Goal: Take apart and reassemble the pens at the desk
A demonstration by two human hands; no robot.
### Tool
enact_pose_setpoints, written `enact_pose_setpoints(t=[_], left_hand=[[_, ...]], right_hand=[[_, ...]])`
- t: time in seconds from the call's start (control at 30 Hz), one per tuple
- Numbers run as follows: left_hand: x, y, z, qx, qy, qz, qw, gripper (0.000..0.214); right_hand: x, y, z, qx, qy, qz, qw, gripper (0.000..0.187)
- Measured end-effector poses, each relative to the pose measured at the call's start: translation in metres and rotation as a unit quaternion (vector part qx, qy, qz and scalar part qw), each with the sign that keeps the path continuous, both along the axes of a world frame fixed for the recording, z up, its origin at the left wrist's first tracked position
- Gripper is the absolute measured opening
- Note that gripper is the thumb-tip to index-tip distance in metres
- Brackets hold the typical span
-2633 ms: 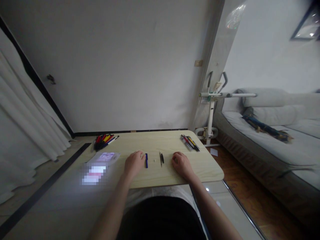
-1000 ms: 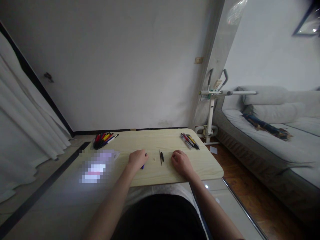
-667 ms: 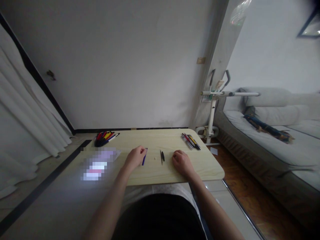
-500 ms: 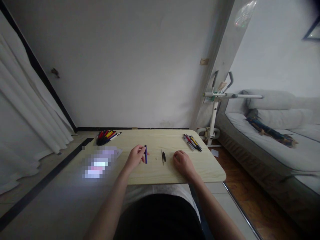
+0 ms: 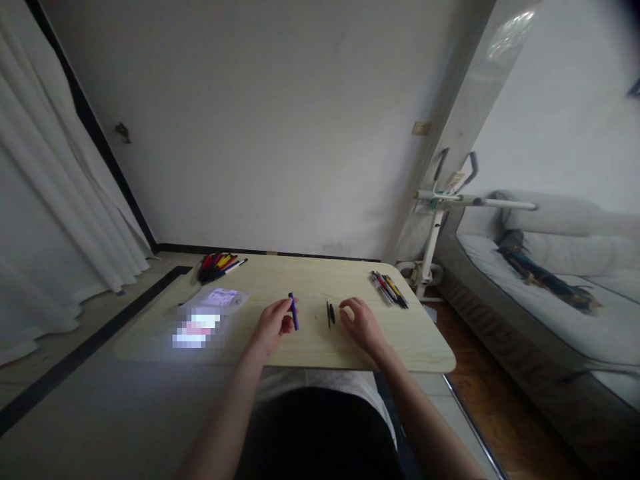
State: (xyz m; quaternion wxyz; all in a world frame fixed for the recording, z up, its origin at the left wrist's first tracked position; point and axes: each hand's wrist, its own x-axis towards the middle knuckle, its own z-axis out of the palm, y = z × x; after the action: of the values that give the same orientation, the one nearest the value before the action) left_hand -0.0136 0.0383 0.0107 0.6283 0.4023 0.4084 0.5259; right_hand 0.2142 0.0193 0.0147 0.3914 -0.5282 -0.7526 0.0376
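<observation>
Two hands low over table [image 5: 320,277] | left hand [image 5: 273,325]: fingertips pinched shut round blue pen [image 5: 293,312], near table middle | right hand [image 5: 363,323]: fingers loosely curled, gripping nothing, just beside black pen parts [image 5: 330,313], contact unclear tbh

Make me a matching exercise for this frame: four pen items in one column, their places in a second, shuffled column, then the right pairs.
Things:
1. blue pen
2. black pen pieces
3. bundle of coloured pens
4. row of pens

Places:
A. far right corner of the table
B. held in the left hand
C. lying flat just left of the right hand
D. far left corner, beyond the paper sheet

Pairs: 1-B, 2-C, 3-D, 4-A
</observation>
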Motion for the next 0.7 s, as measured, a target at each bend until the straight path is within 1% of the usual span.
enact_pose_setpoints(t=[0.1, 0.23, 0.4, 0.5, 0.7], left_hand=[[0.001, -0.001, 0.001, -0.001, -0.010, 0.001, 1.000, 0.033], [0.002, -0.004, 0.003, -0.010, -0.023, 0.017, 1.000, 0.031], [0.001, -0.010, -0.001, 0.035, -0.034, 0.026, 0.998, 0.030], [0.001, -0.013, -0.003, 0.057, -0.026, 0.030, 0.998, 0.030], [0.003, -0.015, -0.002, 0.054, -0.006, 0.036, 0.998, 0.033]], right_hand=[[-0.011, 0.003, 0.005, 0.002, -0.022, 0.025, 0.999, 0.015], [-0.022, 0.013, 0.007, -0.008, -0.064, 0.064, 0.996, 0.018], [-0.031, 0.026, 0.007, -0.026, -0.119, 0.108, 0.987, 0.023], [-0.035, 0.032, 0.006, -0.044, -0.146, 0.124, 0.981, 0.023], [-0.036, 0.034, 0.005, -0.050, -0.168, 0.136, 0.975, 0.023]])
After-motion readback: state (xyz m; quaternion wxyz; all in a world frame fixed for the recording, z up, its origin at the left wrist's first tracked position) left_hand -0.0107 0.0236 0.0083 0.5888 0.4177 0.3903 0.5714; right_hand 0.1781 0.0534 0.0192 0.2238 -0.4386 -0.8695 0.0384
